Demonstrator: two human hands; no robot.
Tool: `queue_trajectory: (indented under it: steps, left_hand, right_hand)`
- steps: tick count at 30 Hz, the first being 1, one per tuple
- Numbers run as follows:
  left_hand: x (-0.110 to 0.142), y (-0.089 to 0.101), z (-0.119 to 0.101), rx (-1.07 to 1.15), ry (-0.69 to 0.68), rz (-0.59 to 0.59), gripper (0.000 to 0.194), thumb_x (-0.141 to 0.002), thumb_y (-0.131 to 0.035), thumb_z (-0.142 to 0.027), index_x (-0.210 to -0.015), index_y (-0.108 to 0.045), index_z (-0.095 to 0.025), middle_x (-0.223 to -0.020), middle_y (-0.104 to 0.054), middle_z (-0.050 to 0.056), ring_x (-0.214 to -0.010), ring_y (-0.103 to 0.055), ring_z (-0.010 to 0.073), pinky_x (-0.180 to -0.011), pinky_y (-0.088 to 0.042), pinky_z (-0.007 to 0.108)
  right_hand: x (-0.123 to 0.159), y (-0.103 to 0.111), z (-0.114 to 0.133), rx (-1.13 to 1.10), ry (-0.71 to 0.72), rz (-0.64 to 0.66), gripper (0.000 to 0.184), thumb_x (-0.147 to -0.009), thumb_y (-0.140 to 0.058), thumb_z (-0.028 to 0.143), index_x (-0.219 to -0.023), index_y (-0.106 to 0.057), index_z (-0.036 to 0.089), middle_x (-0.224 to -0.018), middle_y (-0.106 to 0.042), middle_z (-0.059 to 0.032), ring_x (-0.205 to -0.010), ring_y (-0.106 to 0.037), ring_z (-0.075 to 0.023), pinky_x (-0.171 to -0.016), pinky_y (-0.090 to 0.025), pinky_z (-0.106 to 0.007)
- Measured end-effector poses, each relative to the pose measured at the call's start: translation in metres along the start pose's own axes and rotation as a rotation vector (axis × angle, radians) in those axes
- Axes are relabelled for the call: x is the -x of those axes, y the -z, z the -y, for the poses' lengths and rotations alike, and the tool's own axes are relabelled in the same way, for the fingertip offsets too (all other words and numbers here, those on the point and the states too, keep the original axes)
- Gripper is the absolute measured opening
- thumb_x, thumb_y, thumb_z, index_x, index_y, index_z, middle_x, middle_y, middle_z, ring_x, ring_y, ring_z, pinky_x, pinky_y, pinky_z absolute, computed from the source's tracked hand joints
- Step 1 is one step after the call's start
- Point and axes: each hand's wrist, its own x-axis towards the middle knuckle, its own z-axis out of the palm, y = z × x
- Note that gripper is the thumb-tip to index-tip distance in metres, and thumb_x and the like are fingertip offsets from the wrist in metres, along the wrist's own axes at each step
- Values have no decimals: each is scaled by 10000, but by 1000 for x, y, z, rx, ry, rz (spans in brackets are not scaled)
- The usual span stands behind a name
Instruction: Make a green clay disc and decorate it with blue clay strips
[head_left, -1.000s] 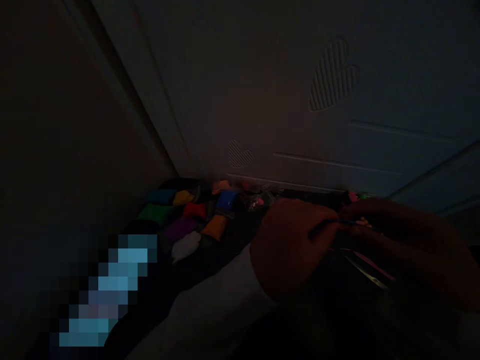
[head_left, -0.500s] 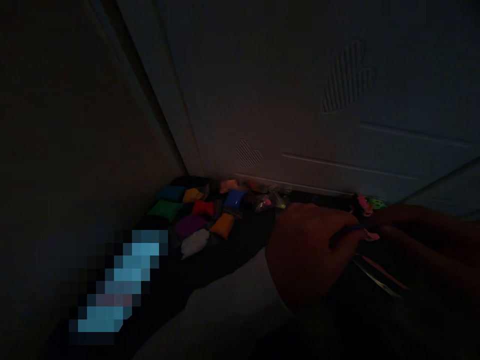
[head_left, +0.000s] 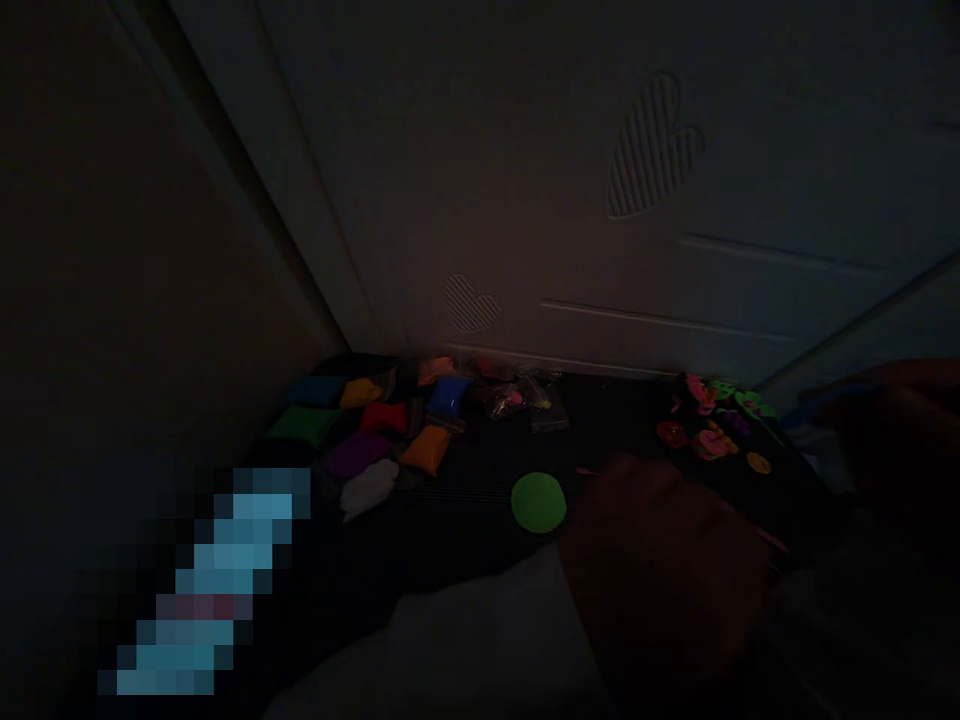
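Darkness covers most of the scene, and both hands are blurred. The left hand [head_left: 664,575], coming out of a white sleeve [head_left: 495,640], is low over a black surface [head_left: 442,530], just to the right of a flat green disc [head_left: 538,503]; it is too dim to tell whether its grip is clenched or released. The right hand [head_left: 915,395] is higher up at the right edge, with a slim blue thing [head_left: 844,397] along its fingers; whether its grip grasps this cannot be told. Between the hands and farther back lie a red piece [head_left: 673,434], a round pink piece [head_left: 714,444] and a small yellow disc [head_left: 759,463]. Coloured packets, among them an orange one [head_left: 426,450] and a blue one [head_left: 449,397], lie to the left, below a wall [head_left: 525,200].
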Motion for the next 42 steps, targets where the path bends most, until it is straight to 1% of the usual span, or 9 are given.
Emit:
queue_trajectory:
  steps: [2,4,7,9,16,22,26,34,42]
  left_hand:
    - [-9,32,15,-23,68,-92,127,-786,-507,-258,-770,-608,-182,-764,-644,35,-764,-578,161,-718,-461,330]
    - [-15,64,31,35,168,-101,228,-725,-596,-327,-901,-601,-182,-853,-648,36,-807,-582,156,-746,-457,306]
    - [-18,96,48,154,296,9,548,-626,-672,-398,-1125,-510,-240,-1028,-620,43,-869,-585,164,-744,-471,289]
    - [-17,104,52,168,326,65,594,-601,-685,-409,-1145,-501,-256,-1082,-604,41,-924,-580,178,-773,-469,290]
    - [-17,101,48,112,352,44,199,-714,-596,-345,-872,-669,-248,-868,-684,-3,-780,-626,163,-695,-482,259]
    - [-17,104,48,84,358,-11,200,-742,-563,-356,-877,-668,-252,-860,-688,-6,-775,-630,165,-653,-484,248]
    - [-17,107,47,90,379,-127,196,-714,-593,-369,-854,-670,-255,-796,-687,-12,-723,-629,159,-596,-488,229]
    - [-18,102,48,361,458,-235,110,-689,-637,-309,-773,-658,-240,-687,-671,-32,-593,-602,98,-484,-465,179]
    - [-18,102,48,170,383,-79,176,-732,-571,-353,-814,-674,-237,-766,-684,-12,-687,-615,141,-596,-473,223]
  right_hand:
    - [6,-18,19,-91,-156,-61,51,-692,-632,263,-722,-617,224,-646,-605,-10,-504,-544,-94,-470,-423,-233]
    - [11,-36,30,-164,-194,19,74,-685,-643,278,-731,-612,229,-645,-602,5,-522,-542,-92,-460,-405,-218]
    - [15,-60,30,-251,-92,108,70,-711,-619,289,-760,-609,241,-710,-614,20,-636,-571,-100,-548,-434,-218]
    - [15,-72,25,-255,-47,194,75,-723,-602,296,-777,-600,243,-740,-620,25,-678,-580,-112,-591,-446,-238]
    - [18,-86,23,-179,17,303,116,-740,-568,319,-795,-585,217,-778,-631,-1,-742,-594,-148,-639,-460,-276]
    - [16,-87,23,-187,12,293,126,-735,-573,327,-786,-586,213,-760,-621,-3,-739,-593,-147,-636,-467,-271]
    - [16,-89,24,-211,8,336,129,-721,-592,324,-794,-597,218,-726,-624,14,-690,-590,-123,-607,-466,-243]
    - [18,-93,26,-262,-47,465,218,-709,-596,357,-876,-616,219,-722,-646,10,-637,-595,-116,-486,-448,-206]
    - [16,-97,24,-293,-51,551,210,-731,-581,340,-892,-612,209,-746,-648,8,-670,-590,-104,-574,-460,-209]
